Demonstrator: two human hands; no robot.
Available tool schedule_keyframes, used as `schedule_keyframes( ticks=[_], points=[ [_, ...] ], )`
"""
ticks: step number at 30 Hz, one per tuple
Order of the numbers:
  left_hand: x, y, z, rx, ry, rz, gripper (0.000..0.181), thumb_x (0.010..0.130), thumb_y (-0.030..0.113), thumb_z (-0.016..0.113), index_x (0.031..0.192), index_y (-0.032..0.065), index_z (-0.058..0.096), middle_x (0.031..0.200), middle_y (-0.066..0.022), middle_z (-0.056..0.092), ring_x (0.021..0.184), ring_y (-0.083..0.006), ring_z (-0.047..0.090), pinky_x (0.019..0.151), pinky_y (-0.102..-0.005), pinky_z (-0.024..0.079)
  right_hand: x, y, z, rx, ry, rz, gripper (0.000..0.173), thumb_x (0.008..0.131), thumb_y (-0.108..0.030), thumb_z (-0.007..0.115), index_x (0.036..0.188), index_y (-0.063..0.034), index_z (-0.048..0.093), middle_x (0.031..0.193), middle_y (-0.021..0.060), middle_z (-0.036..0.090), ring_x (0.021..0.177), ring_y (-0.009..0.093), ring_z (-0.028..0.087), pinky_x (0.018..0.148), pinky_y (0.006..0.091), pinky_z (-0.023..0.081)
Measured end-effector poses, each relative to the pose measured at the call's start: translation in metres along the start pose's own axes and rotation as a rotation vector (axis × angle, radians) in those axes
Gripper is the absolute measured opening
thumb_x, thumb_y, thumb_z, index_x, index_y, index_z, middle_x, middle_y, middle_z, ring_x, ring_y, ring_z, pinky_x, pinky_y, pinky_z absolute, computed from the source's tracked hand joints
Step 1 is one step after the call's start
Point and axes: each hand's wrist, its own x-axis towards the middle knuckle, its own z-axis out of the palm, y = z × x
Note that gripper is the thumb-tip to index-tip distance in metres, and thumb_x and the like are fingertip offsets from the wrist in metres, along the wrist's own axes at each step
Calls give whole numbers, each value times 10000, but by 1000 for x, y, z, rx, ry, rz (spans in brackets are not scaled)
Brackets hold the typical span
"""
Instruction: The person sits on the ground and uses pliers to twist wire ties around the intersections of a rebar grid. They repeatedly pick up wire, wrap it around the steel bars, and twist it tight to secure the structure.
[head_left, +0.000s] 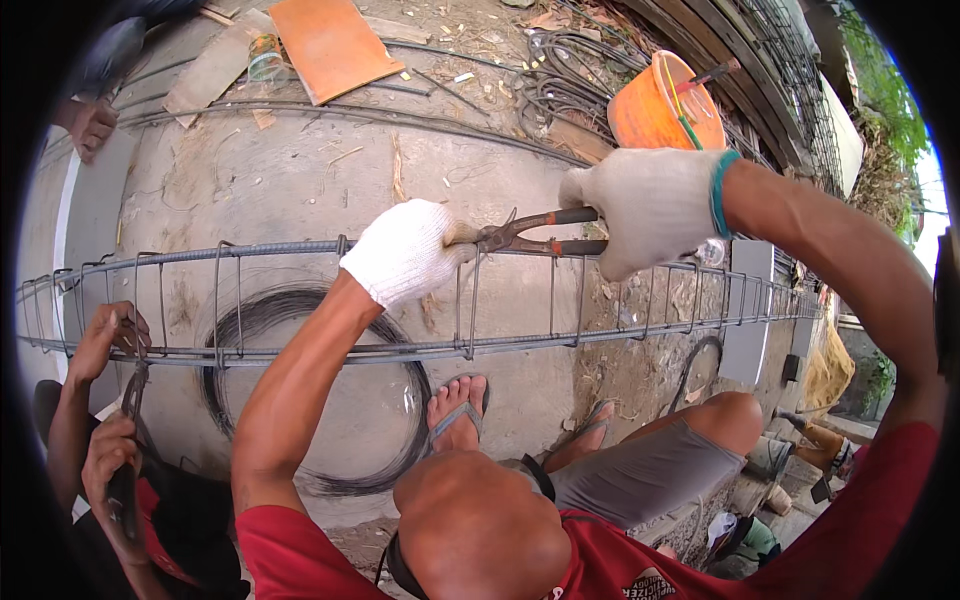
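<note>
My right hand (652, 210), in a pale knit glove with a teal cuff, grips the spread black-and-orange handles of end-cutting pincers (534, 234). The jaws meet the upper bar of a long rebar cage (285, 248), beside a stirrup. My left hand (409, 251), in a white knit glove, is closed over that same bar, its thumb and fingers against the jaws. Whatever they pinch there is hidden. The cage, ribbed bars with thin square stirrups, runs across the view in front of me. Under it lies a coil of thin dark tie wire (416, 420).
At lower left, a co-worker's hands (112, 450) work on the cage with pliers (135, 390). Another person's hand (94, 127) shows at upper left. Grey blocks (746, 311) stand under the cage. Beyond are an orange bucket (630, 105), an orange board (334, 49) and loose bars (360, 111).
</note>
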Motion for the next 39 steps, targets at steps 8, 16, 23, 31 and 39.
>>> schedule_keyframes(
  ticks=[8,16,23,31,39],
  points=[
    [1,1,0,12,-8,14,303,930,298,748,1129,80,816,918,-225,747,850,-426,729,779,-461,589,4,-8,32,-617,476,-46,194,923,-189,712,1010,-15,720,860,135,747,827,297,774,722,449,638],
    [3,7,-5,-34,-32,19,275,934,263,709,1131,105,816,900,-251,732,854,-445,721,788,-488,581,9,7,-2,164,-108,211,357,903,-338,816,1042,-25,714,814,141,727,697,299,754,577,426,612],
    [3,-2,3,3,-5,79,336,856,197,716,1164,93,801,941,-266,729,891,-457,719,815,-486,585,-4,11,29,-860,799,-389,195,948,-175,701,1112,-84,649,973,81,703,943,284,759,783,457,617],
    [3,-1,-1,-28,-27,34,388,850,163,722,1224,87,790,954,-282,730,916,-463,720,852,-490,588,3,8,5,-637,409,-116,413,962,-340,756,1220,-28,672,830,105,730,836,279,780,684,441,631],
    [2,4,-6,-35,-26,24,400,849,165,700,1235,123,795,935,-287,718,876,-450,719,828,-483,585,3,10,-9,-99,142,22,438,907,-375,802,1028,46,782,811,132,727,674,245,731,543,410,589]
  ],
)
